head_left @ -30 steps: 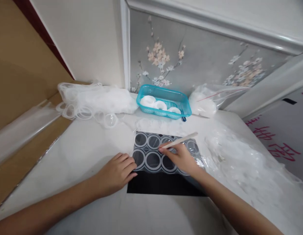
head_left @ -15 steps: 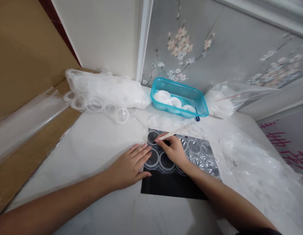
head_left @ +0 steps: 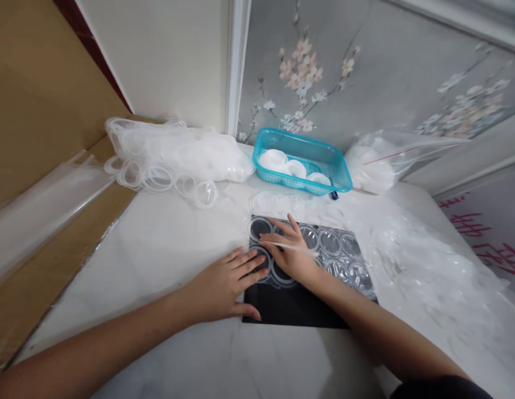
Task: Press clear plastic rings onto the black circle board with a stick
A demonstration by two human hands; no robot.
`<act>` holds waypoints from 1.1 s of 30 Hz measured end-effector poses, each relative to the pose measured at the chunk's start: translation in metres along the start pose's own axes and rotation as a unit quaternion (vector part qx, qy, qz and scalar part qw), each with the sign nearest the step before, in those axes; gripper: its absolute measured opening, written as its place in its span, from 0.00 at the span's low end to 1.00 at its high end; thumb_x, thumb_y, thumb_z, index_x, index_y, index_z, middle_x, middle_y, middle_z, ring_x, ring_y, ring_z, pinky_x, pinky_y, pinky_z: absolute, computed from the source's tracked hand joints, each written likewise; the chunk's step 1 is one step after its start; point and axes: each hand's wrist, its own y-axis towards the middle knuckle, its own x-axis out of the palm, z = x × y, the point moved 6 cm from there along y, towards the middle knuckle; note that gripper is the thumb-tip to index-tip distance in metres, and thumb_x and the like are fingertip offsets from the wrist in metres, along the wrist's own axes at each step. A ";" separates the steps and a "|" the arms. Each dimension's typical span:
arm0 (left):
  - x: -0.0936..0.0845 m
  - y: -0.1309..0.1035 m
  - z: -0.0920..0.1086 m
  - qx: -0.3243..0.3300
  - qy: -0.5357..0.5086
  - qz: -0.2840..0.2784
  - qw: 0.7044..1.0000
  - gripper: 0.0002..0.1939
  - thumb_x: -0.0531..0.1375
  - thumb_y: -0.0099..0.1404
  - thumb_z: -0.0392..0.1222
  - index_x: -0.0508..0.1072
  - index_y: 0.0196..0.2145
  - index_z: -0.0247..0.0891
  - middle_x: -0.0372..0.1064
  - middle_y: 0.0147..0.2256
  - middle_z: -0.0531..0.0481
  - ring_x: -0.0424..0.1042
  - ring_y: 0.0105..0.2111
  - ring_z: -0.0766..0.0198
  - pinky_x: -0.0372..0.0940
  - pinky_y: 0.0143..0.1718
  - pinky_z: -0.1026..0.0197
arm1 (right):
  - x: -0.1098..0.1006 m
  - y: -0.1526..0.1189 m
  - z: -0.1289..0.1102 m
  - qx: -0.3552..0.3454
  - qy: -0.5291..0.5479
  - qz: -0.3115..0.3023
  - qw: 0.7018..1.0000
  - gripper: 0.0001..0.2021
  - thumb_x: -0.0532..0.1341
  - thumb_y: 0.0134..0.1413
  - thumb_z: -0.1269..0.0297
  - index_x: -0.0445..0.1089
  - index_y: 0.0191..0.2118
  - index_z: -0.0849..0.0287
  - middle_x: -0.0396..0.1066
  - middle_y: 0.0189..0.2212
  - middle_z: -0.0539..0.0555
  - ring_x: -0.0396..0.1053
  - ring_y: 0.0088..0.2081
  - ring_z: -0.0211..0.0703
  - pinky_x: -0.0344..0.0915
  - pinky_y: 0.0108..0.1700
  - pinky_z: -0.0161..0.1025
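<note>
A black sheet (head_left: 292,306) lies on the white table, its upper part covered by clear film with rows of round white rings (head_left: 330,242). My left hand (head_left: 222,285) rests flat with fingers spread, the fingertips over the sheet's left edge and a lower-row ring. Over the upper rows, my right hand (head_left: 297,263) holds a thin, pale flat stick (head_left: 288,245) near the thumb, other fingers stretched forward. The stick is somewhat blurred, lying nearly level across the hand, and the hand hides some rings beneath it.
Behind the sheet stands a turquoise basket (head_left: 302,183) with white round pieces inside. Bagged and loose clear rings (head_left: 166,160) are heaped at the back left. A zip bag (head_left: 371,166) sits right of the basket, and crumpled clear plastic (head_left: 440,277) spreads along the right side.
The stick has swung from slanting up and right to nearly level, and my right hand's fingers have spread. My left hand has shifted slightly right, further onto the sheet.
</note>
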 end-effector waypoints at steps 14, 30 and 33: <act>-0.007 0.000 0.000 0.013 0.022 -0.037 0.999 0.46 0.49 0.64 0.73 0.56 0.67 0.38 0.51 0.67 0.39 0.50 0.67 0.46 0.41 0.67 0.42 | -0.052 -0.025 0.036 0.158 0.115 0.111 0.974 0.09 0.61 0.60 0.58 0.77 0.31 0.52 0.78 0.32 0.52 0.74 0.42 0.51 0.67 0.51 0.51; -0.008 -0.003 0.005 0.052 0.029 -0.012 0.998 0.39 0.50 0.68 0.67 0.58 0.66 0.37 0.59 0.64 0.41 0.55 0.66 0.51 0.42 0.68 0.47 | -0.035 -0.035 0.049 0.186 0.143 0.094 0.967 0.09 0.63 0.58 0.58 0.78 0.30 0.52 0.80 0.34 0.53 0.72 0.51 0.56 0.59 0.61 0.59; -0.007 -0.003 0.006 0.049 0.040 -0.034 0.997 0.41 0.49 0.68 0.68 0.56 0.67 0.36 0.58 0.64 0.41 0.54 0.66 0.50 0.41 0.68 0.47 | -0.036 -0.034 0.049 0.190 0.146 0.093 0.966 0.09 0.64 0.57 0.57 0.78 0.30 0.52 0.80 0.33 0.53 0.72 0.52 0.56 0.60 0.60 0.58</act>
